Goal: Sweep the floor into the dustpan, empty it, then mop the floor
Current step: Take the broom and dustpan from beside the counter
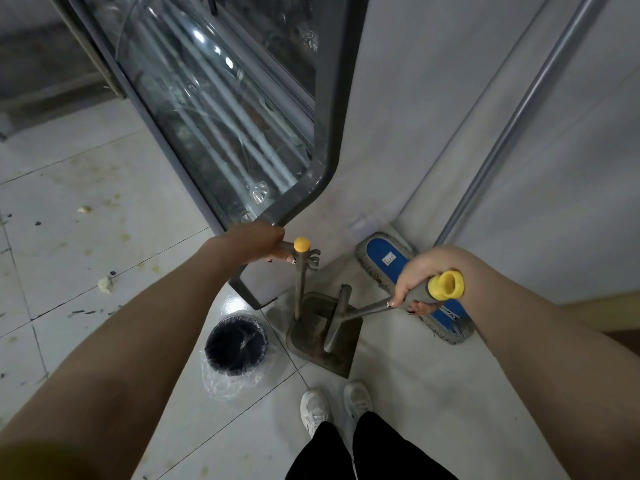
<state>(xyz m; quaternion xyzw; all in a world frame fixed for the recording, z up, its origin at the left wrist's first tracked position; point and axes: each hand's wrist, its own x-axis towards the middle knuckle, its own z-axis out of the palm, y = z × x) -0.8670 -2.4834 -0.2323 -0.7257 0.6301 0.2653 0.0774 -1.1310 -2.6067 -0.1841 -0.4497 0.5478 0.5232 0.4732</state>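
Observation:
My left hand (258,242) grips the top of a grey dustpan handle with a yellow cap (301,244). The grey dustpan (313,332) stands on the floor just ahead of my shoes. My right hand (417,280) grips a grey broom handle with a yellow end (446,285); its shaft runs down to the broom head (337,318) resting in the dustpan. A flat mop with a blue pad (388,259) lies on the floor against the wall, partly hidden behind my right hand.
A small black bin (236,346) lined with clear plastic stands left of the dustpan. A glass-fronted cabinet (221,109) rises ahead. Crumbs (104,285) and stains dot the white floor tiles (69,237) at left. A grey pipe (519,116) runs up the wall at right.

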